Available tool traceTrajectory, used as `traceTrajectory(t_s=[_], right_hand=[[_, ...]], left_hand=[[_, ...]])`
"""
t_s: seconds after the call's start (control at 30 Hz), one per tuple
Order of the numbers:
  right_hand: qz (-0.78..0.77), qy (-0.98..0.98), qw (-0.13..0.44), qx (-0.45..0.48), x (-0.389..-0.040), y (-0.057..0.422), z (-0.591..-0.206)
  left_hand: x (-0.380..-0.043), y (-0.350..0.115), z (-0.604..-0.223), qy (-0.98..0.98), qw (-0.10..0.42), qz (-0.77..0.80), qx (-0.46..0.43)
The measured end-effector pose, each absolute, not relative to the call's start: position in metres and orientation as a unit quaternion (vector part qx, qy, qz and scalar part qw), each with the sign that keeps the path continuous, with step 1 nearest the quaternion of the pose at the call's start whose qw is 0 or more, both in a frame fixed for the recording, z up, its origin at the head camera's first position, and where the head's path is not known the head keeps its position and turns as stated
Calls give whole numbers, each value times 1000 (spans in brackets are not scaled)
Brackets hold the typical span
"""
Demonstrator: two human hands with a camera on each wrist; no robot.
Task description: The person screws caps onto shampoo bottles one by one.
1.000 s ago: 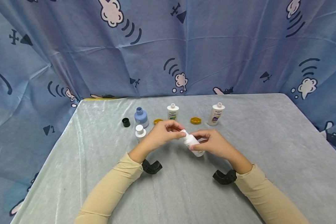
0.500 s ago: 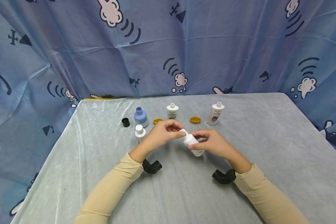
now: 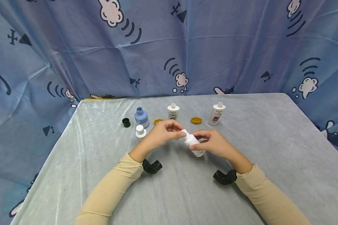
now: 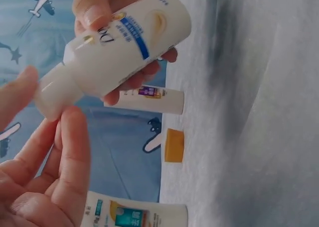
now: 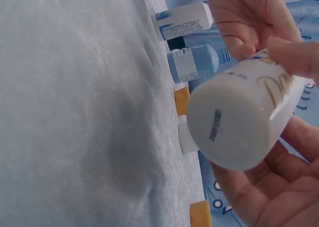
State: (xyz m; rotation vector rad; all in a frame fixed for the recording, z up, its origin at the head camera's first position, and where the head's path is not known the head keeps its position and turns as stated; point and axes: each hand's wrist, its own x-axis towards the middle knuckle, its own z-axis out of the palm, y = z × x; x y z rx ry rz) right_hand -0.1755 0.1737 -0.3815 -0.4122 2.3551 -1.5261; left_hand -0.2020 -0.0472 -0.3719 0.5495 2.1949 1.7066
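Observation:
A white bottle (image 3: 193, 144) with a Dove-like label is held tilted above the table, its capped end up and to the left. My right hand (image 3: 214, 143) grips the bottle's body between thumb and fingers. With thumb and fingertips, my left hand (image 3: 165, 132) pinches the white cap (image 4: 59, 91) at the bottle's top. In the left wrist view the cap sits on the neck. The right wrist view shows the bottle's round base (image 5: 227, 127) facing the camera. Beside the left forearm stands another white bottle (image 3: 140, 132) with its cap on.
Behind the hands stand an uncapped blue bottle (image 3: 141, 118) and two uncapped white bottles, one in the middle (image 3: 173, 112) and one at right (image 3: 217, 115). A black cap (image 3: 126, 122) and two yellow caps, left (image 3: 158, 121) and right (image 3: 196, 120), lie among them. A patterned curtain (image 3: 231, 47) hangs behind.
Both hands stay on the held bottle and cap in nearly the same place. The left fingers shift only slightly at the cap.

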Motion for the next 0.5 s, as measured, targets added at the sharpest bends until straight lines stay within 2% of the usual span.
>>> traceTrajectory(t_s=[0.23, 0.5], right_hand=[[-527, 823, 151, -145, -175, 174, -382], [-528, 823, 144, -152, -174, 173, -383]], left_hand=[[-199, -50, -371, 757, 153, 586, 244], [-201, -47, -374, 778, 143, 574, 214]])
